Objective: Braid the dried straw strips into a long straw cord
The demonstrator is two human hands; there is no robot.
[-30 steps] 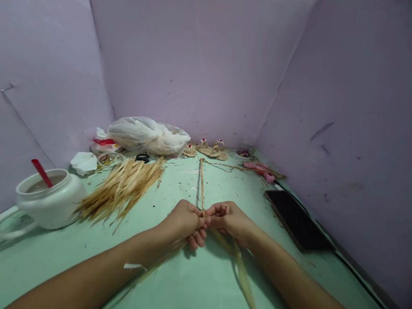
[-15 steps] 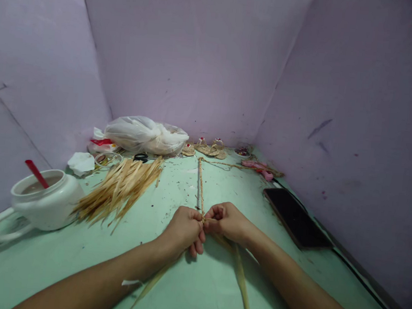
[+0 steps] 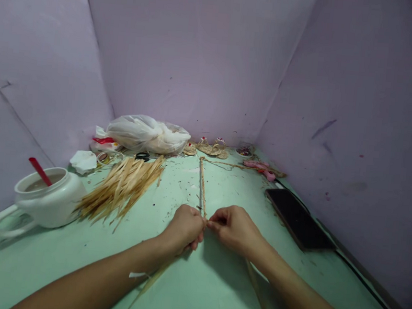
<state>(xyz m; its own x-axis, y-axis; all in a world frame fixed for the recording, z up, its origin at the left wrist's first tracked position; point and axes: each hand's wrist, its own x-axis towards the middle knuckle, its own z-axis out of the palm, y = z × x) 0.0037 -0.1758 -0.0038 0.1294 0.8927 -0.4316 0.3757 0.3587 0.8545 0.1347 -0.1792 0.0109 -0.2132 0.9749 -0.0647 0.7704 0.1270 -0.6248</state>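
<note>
Green tabletop (image 3: 216, 290): braided cord (image 3: 203, 188) ahead of hands (image 3: 186, 226), both pinching its near end.

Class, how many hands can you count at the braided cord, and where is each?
2. The left hand is closed at the near end of the braided cord; the right hand pinches that end from the right. No others are visible.

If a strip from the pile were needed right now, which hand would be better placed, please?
Probably the left hand: the pile of strips lies ahead and to its left, farther from the right hand. Both hands are at the braided cord.
</note>
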